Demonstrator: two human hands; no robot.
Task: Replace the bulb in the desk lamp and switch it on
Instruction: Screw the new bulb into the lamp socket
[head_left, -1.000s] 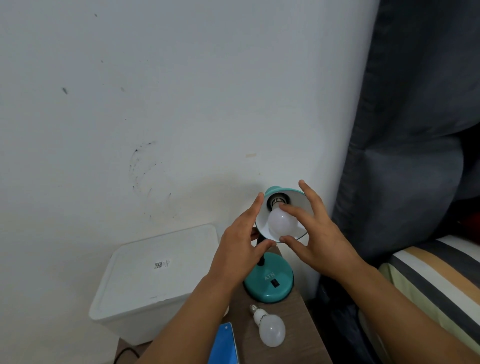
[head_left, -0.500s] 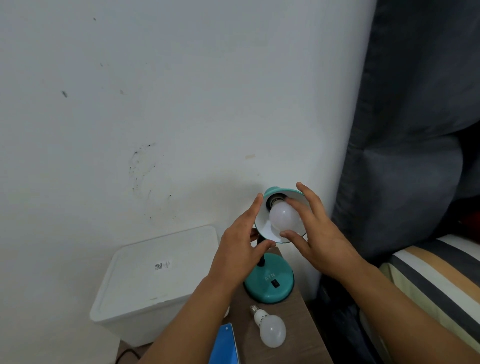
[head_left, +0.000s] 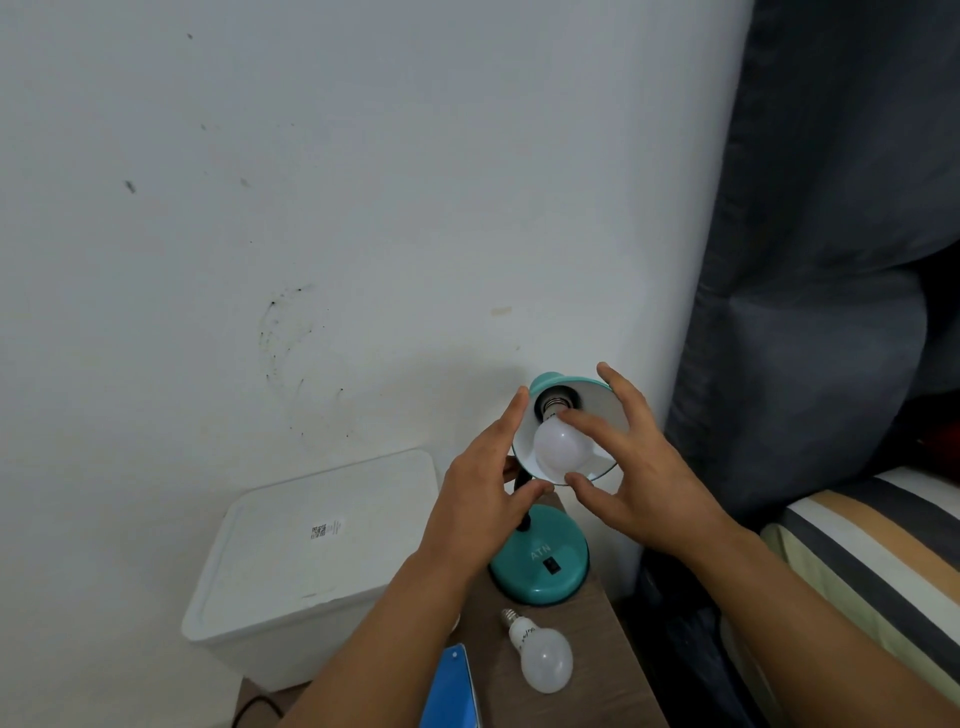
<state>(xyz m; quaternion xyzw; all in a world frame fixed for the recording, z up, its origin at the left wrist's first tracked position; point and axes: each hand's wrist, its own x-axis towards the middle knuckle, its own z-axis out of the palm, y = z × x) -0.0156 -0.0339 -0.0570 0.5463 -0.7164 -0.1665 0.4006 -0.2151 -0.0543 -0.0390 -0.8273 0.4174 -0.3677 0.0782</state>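
A teal desk lamp stands on a narrow wooden table, its round base (head_left: 540, 564) carrying a black switch (head_left: 551, 565). The white-lined shade (head_left: 597, 402) tilts up toward me. A white bulb (head_left: 558, 447) sits in the shade with its neck at the socket. My right hand (head_left: 631, 467) grips the bulb, index finger over its top and thumb beneath it. My left hand (head_left: 485, 491) holds the shade's left rim, with the thumb under the lower edge. A second white bulb (head_left: 543, 657) lies loose on the table in front of the base.
A white lidded plastic box (head_left: 311, 551) stands left of the wooden table (head_left: 608, 691). A blue flat object (head_left: 452, 691) lies at the table's near left edge. A white wall is close behind; a dark curtain (head_left: 831, 260) and striped bedding (head_left: 883, 561) lie to the right.
My right hand's fingers have shifted around the bulb, the index finger moving across its top toward the socket. My left hand has stayed on the shade.
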